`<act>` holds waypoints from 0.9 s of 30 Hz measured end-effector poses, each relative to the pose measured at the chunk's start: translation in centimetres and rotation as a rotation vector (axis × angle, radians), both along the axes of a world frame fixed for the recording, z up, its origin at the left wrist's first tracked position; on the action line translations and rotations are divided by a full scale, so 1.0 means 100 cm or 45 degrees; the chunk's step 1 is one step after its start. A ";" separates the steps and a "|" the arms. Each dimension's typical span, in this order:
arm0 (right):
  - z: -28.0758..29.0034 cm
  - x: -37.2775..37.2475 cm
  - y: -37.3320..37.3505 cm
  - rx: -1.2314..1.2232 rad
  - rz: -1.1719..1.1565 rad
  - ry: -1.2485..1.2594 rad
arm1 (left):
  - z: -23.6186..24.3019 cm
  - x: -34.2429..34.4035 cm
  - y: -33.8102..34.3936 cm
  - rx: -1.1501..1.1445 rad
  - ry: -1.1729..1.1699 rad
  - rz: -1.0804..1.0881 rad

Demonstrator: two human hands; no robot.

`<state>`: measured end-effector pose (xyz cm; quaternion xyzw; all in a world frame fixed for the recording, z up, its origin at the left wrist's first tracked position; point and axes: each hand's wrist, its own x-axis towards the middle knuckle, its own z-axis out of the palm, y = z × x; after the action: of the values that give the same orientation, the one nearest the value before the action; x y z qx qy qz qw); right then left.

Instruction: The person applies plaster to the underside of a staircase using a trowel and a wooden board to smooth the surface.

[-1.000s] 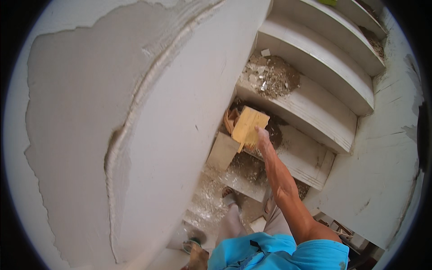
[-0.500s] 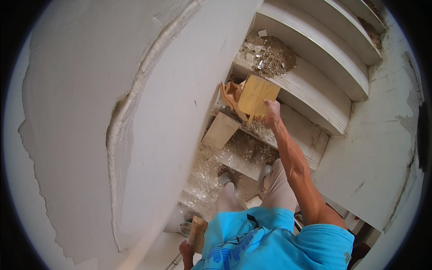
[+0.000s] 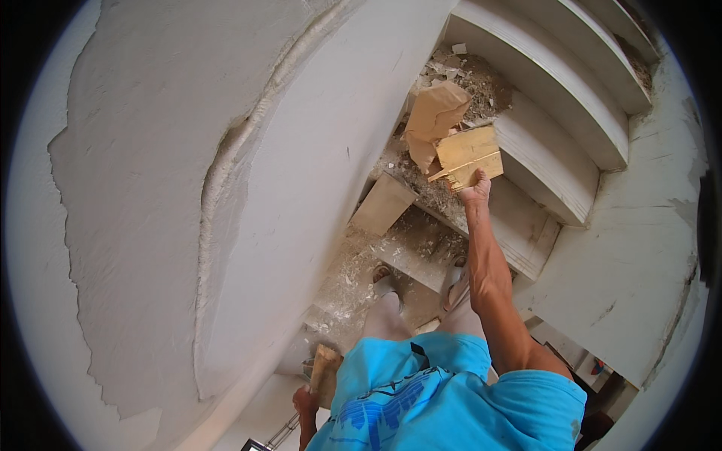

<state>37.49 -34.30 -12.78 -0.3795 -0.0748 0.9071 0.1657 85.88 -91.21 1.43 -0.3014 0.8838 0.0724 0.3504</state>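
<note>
A yellow board (image 3: 468,148) with a splintered edge is gripped in my right hand (image 3: 475,188) over the rubble-covered stairs. Just beyond it is a crumpled brown sheet (image 3: 438,113), perhaps paper or card, partly behind the board. My left hand (image 3: 305,402) is low at the left of my body, closed on a brown wooden piece (image 3: 326,368); its fingers are small in view.
Curved white steps (image 3: 541,83) climb at the upper right, with broken debris (image 3: 489,83) on one. A pale square slab (image 3: 382,203) lies on a lower step by the plastered wall (image 3: 301,165). My sandalled feet (image 3: 385,279) stand below, among dust and chips.
My right hand has moved up and right with the board, which is now turned. The brown sheet shows higher, over the rubble. My left hand has risen into clearer view.
</note>
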 end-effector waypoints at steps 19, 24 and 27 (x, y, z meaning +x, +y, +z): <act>0.003 0.003 0.014 0.280 0.259 0.216 | 0.000 -0.038 0.006 0.042 0.031 -0.051; 0.025 0.023 0.078 0.515 0.381 0.318 | -0.005 -0.049 0.009 0.076 -0.007 -0.065; 0.011 0.046 0.083 0.789 0.449 0.168 | -0.015 -0.045 0.005 0.069 -0.015 -0.133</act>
<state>42.06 -26.01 -11.68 -0.2330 -0.3996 0.8786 0.1185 81.41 -90.70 -0.09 -0.2457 0.8939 0.0759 0.3671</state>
